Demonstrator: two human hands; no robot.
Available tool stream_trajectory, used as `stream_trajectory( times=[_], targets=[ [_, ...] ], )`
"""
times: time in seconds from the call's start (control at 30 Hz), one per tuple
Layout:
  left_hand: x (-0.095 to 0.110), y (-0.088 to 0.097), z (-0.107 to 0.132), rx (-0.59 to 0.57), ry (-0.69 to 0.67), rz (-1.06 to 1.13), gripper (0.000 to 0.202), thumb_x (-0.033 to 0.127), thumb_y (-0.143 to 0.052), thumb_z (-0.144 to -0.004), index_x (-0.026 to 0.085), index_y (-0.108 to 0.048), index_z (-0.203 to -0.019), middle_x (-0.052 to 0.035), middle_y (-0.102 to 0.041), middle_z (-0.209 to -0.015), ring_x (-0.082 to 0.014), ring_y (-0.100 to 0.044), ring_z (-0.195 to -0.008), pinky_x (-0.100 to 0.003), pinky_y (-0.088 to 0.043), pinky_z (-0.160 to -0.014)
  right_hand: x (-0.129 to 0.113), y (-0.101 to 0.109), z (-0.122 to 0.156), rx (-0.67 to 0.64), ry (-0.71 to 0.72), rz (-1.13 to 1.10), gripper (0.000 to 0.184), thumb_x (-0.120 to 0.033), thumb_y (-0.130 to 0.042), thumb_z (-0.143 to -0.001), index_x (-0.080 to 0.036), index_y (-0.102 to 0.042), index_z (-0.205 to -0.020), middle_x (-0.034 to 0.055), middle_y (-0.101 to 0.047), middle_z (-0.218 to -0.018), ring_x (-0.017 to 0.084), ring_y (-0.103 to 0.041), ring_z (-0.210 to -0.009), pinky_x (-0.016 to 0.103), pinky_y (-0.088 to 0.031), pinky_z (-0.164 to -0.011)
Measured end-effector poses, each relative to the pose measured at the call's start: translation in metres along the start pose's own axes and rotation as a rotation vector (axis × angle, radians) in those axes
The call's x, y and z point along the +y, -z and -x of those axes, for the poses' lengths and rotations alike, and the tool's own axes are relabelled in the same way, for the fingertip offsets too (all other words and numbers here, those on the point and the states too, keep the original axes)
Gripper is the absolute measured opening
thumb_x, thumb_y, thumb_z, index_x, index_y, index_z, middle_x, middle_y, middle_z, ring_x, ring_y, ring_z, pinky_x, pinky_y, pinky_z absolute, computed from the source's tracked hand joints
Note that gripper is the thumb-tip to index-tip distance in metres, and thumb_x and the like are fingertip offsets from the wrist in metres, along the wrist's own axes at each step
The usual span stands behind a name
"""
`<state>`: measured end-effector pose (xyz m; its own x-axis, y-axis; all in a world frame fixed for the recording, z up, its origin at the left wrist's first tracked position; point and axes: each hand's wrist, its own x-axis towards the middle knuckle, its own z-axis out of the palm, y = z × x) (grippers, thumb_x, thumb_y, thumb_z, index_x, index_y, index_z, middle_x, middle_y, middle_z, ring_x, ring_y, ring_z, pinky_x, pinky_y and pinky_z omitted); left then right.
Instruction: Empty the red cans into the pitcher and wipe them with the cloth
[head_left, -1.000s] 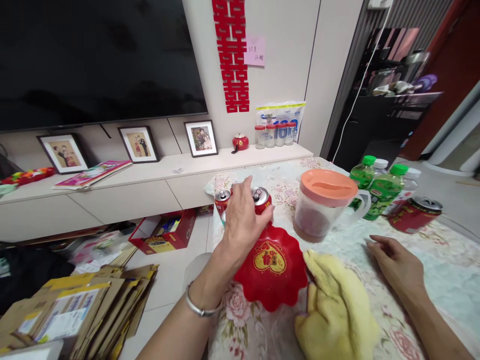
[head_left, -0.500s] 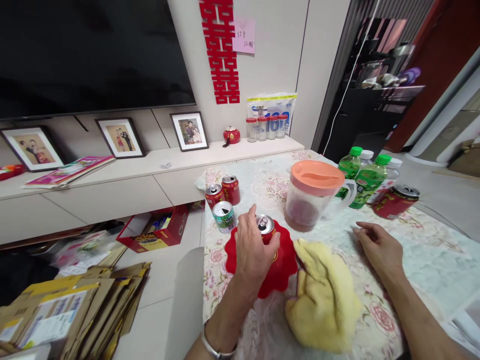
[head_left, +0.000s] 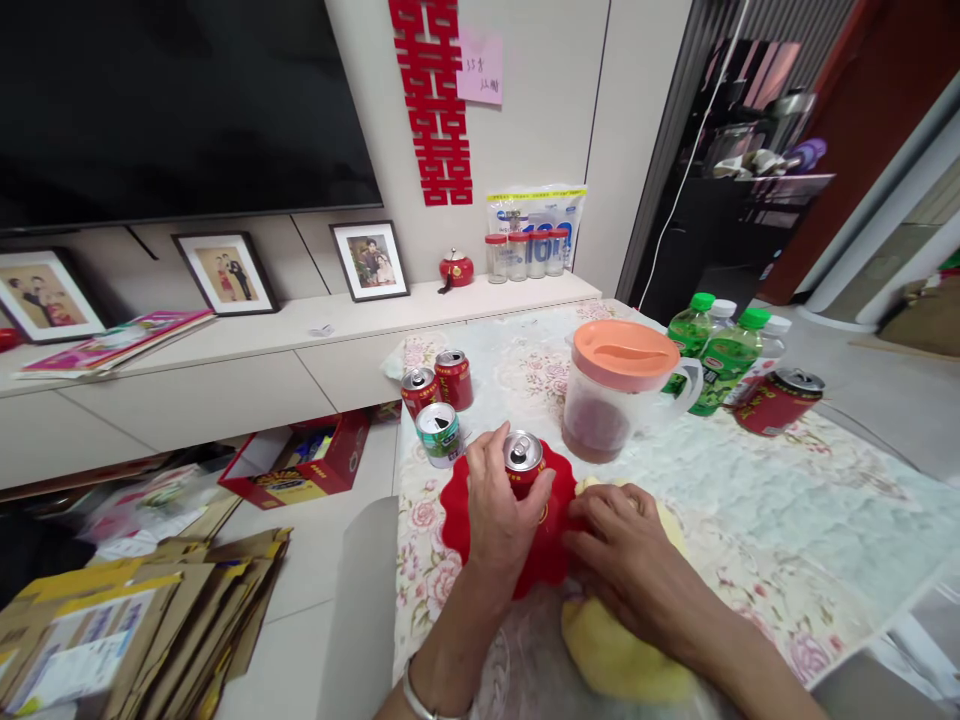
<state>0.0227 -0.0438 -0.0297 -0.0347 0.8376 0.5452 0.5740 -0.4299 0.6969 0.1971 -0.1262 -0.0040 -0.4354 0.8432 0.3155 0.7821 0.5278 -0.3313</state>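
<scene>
My left hand is wrapped round a red drink can. The can stands upright on a red plate with a scalloped edge. My right hand lies over a crumpled yellow towel, its fingers curled on the towel's upper left part beside the plate. Some fingertips of that hand are hidden. Just left of the plate stand a green and white can and two red cans, one of them an opened red can.
Behind the plate stands a clear pitcher with an orange lid, holding dark liquid. Farther right are several bottles with green or white caps and a tilted red can. Flattened cardboard and a red box lie on the floor at left.
My right hand has moved left from the tablecloth onto the yellow towel and curled over it. My left hand stays round the red can. The view has shifted slightly.
</scene>
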Motion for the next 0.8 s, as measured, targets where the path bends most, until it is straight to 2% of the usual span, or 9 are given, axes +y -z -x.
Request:
stream_trajectory(
  times=[0.13, 0.23, 0.33, 0.43, 0.53, 0.63, 0.67, 0.73, 0.8],
  targets=[
    [-0.001, 0.002, 0.001, -0.040, 0.048, 0.038, 0.062, 0.025, -0.076, -0.085, 0.017, -0.052, -0.141, -0.0162, -0.063, -0.133, -0.0349, -0.064, -0.126, -0.056, -0.054, -0.106, 0.009, -0.019, -0.002, 0.042, -0.015, 0.131, 0.017, -0.017, -0.080, -0.089, -0.022, -0.065, -0.082, 0.0027, -0.070, -0.104, 0.026, -0.059, -0.110, 0.051, -0.035, -0.102],
    [-0.001, 0.002, 0.002, -0.065, 0.060, 0.051, 0.063, 0.024, -0.076, -0.085, 0.016, -0.052, -0.142, -0.0174, -0.064, -0.134, -0.0357, -0.064, -0.127, -0.057, -0.054, -0.107, 0.017, -0.020, -0.003, 0.093, -0.047, 0.157, 0.021, -0.017, -0.081, -0.089, -0.020, -0.063, -0.078, 0.0028, -0.070, -0.099, 0.025, -0.060, -0.104, 0.049, -0.035, -0.097],
    [-0.001, 0.001, 0.003, -0.071, 0.049, 0.063, 0.065, 0.023, -0.074, -0.085, 0.014, -0.050, -0.145, -0.0183, -0.064, -0.135, -0.0343, -0.065, -0.128, -0.053, -0.054, -0.109, 0.016, -0.012, -0.003, 0.104, -0.046, 0.119, 0.014, -0.013, -0.073, -0.093, -0.022, -0.066, -0.084, 0.0037, -0.072, -0.105, 0.027, -0.060, -0.109, 0.048, -0.037, -0.095],
    [-0.002, 0.000, 0.004, -0.073, 0.047, 0.089, 0.065, 0.022, -0.071, -0.088, 0.014, -0.047, -0.148, -0.0190, -0.063, -0.137, -0.0325, -0.065, -0.130, -0.051, -0.055, -0.109, 0.017, -0.003, 0.000, 0.126, -0.042, 0.003, 0.017, -0.012, -0.065, -0.096, -0.027, -0.072, -0.102, 0.0047, -0.072, -0.118, 0.028, -0.059, -0.119, 0.049, -0.040, -0.099],
    [-0.002, -0.001, 0.005, -0.081, 0.051, 0.107, 0.065, 0.022, -0.071, -0.088, 0.017, -0.047, -0.149, -0.0189, -0.062, -0.139, -0.0331, -0.064, -0.132, -0.052, -0.055, -0.109, 0.031, 0.006, 0.006, 0.340, -0.139, -0.142, 0.020, -0.024, -0.065, -0.097, -0.029, -0.076, -0.113, 0.0069, -0.073, -0.122, 0.028, -0.062, -0.120, 0.048, -0.045, -0.100],
    [-0.003, -0.002, 0.006, -0.076, 0.071, 0.114, 0.066, 0.020, -0.070, -0.088, 0.018, -0.046, -0.150, -0.0184, -0.062, -0.139, -0.0335, -0.063, -0.132, -0.053, -0.055, -0.108, 0.058, 0.013, 0.011, 0.723, -0.469, -0.352, 0.015, -0.038, -0.079, -0.085, -0.028, -0.081, -0.095, 0.0067, -0.077, -0.108, 0.029, -0.068, -0.106, 0.048, -0.049, -0.100],
    [-0.003, -0.003, 0.007, -0.073, 0.079, 0.117, 0.067, 0.020, -0.070, -0.089, 0.019, -0.046, -0.151, -0.0182, -0.062, -0.140, -0.0335, -0.063, -0.133, -0.052, -0.055, -0.108, 0.067, 0.015, 0.012, 0.833, -0.559, -0.378, 0.020, -0.043, -0.081, -0.083, -0.026, -0.080, -0.096, 0.0073, -0.076, -0.108, 0.029, -0.068, -0.103, 0.049, -0.050, -0.099],
    [-0.004, -0.005, 0.008, -0.068, 0.098, 0.121, 0.069, 0.020, -0.070, -0.088, 0.019, -0.044, -0.152, -0.0184, -0.062, -0.141, -0.0339, -0.063, -0.134, -0.051, -0.056, -0.107, 0.086, 0.019, 0.010, 0.987, -0.665, -0.416, 0.035, -0.049, -0.079, -0.084, -0.025, -0.077, -0.110, 0.0090, -0.074, -0.115, 0.028, -0.068, -0.101, 0.051, -0.051, -0.096],
    [-0.005, -0.008, 0.009, -0.049, 0.121, 0.122, 0.070, 0.021, -0.071, -0.086, 0.017, -0.045, -0.151, -0.0196, -0.062, -0.142, -0.0352, -0.063, -0.134, -0.052, -0.056, -0.107, 0.102, 0.024, 0.004, 1.047, -0.685, -0.499, 0.049, -0.055, -0.079, -0.083, -0.024, -0.073, -0.121, 0.0096, -0.073, -0.121, 0.028, -0.068, -0.105, 0.049, -0.054, -0.093]
  ],
)
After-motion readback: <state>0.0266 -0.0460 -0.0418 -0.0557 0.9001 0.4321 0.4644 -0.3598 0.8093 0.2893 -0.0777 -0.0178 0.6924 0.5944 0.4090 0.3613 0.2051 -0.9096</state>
